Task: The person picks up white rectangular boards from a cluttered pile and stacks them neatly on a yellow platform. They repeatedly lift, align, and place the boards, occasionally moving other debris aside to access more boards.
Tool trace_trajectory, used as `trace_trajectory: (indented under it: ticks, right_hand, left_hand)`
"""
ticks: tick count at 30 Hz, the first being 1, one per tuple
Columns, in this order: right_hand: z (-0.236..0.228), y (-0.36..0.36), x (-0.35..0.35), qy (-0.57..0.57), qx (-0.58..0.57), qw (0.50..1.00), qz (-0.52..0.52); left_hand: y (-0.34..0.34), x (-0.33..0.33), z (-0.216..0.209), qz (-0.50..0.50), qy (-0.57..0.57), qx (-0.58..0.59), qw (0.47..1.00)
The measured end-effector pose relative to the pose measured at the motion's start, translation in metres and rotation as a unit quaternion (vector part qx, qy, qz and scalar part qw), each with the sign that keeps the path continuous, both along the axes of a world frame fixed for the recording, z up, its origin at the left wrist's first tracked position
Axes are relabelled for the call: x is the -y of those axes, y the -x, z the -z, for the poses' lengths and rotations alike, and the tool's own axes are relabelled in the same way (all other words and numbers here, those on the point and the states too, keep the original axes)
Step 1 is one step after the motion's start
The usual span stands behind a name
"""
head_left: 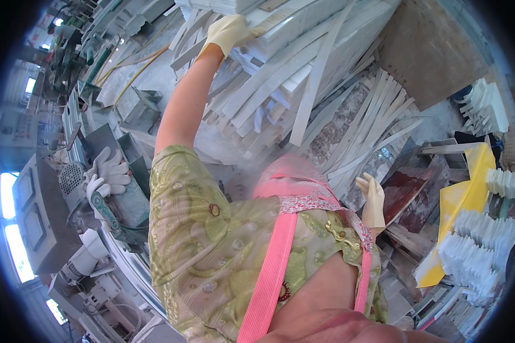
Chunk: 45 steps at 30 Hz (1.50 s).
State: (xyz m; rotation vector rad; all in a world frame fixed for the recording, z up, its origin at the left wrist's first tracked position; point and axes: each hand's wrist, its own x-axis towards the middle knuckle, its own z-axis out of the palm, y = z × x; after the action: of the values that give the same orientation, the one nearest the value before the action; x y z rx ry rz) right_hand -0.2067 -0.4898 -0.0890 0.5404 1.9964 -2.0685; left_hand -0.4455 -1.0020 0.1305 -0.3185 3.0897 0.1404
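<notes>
My left arm stretches forward to a tall stack of white slabs and strips. At the stack's near left end, my left hand, in a cream rubber glove, is against the pale pieces. Its fingers are too indistinct to show whether they grip one. My right hand, gloved alike, is low on the right with its fingers apart and nothing in them. It is nearest to the loose long white strips and a dusty reddish-brown board. A pink apron covers my front between the hands.
A white work glove lies on dusty green machinery at left. A yellow sheet hangs at right, beside bundles of white strips. A large brown-grey panel stands at far right. Yellow hoses run behind my left arm.
</notes>
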Motion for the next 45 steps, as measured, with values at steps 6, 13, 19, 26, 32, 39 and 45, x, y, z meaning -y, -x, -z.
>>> trace_trajectory:
  ticks: [6,13,19,26,32,39,45]
  right_hand:
    - [0.008,0.0,-0.005,-0.009,0.01,1.0,0.021]
    - [0.013,-0.023,-0.02,0.005,-0.048,0.999,0.01]
    - [0.014,-0.041,-0.025,-0.014,0.043,0.998,0.047]
    - [0.012,-0.052,-0.03,0.014,-0.006,0.998,0.056]
    - [0.028,-0.066,-0.04,0.026,-0.005,0.997,0.072]
    - [0.037,-0.07,-0.042,0.036,0.005,0.997,0.073]
    - [0.054,-0.095,-0.048,0.045,-0.031,0.994,0.094]
  left_hand:
    - [0.009,0.007,0.003,0.03,-0.021,0.005,0.999]
    - [-0.027,-0.027,-0.015,0.06,0.123,-0.136,0.981]
    - [-0.117,-0.15,0.055,0.346,0.122,0.047,0.929]
    - [-0.107,-0.161,0.088,0.35,0.093,0.179,0.915]
    - [-0.11,-0.097,0.038,0.189,0.083,0.006,0.979]
    - [-0.086,0.027,0.017,0.077,-0.329,0.053,0.94]
    - [-0.078,0.063,0.084,0.053,-0.275,0.153,0.948]
